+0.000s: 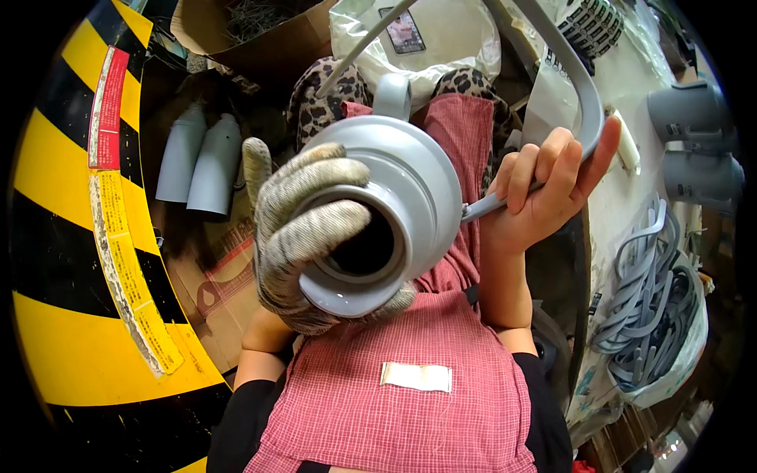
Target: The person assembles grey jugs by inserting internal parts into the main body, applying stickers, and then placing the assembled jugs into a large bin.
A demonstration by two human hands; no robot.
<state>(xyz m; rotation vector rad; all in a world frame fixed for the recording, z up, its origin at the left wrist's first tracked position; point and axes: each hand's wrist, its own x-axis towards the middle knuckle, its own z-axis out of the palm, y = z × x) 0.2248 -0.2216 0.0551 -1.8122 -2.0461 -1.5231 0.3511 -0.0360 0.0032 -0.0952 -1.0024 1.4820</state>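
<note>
- I see a grey vessel (430,185) above the pink apron (394,339), gloved left hand (303,229) clamped round its mouth
- Bare right hand (544,177) curled on a grey strip (587,102)
- Printed red label (109,110), yellow label (130,268) on striped panel (63,347)
- White bench (619,177) right, cardboard (181,292) left

phone (404,31) near cardboard box (300,33), yellow-and-black striped panel (71,236) at left

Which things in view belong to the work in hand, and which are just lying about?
In use:
- grey vessel, in left grip
- curved grey handle, in right grip
- likely: similar grey strips, bagged at right

Lying about:
- phone
- open cardboard box, upper left
</note>
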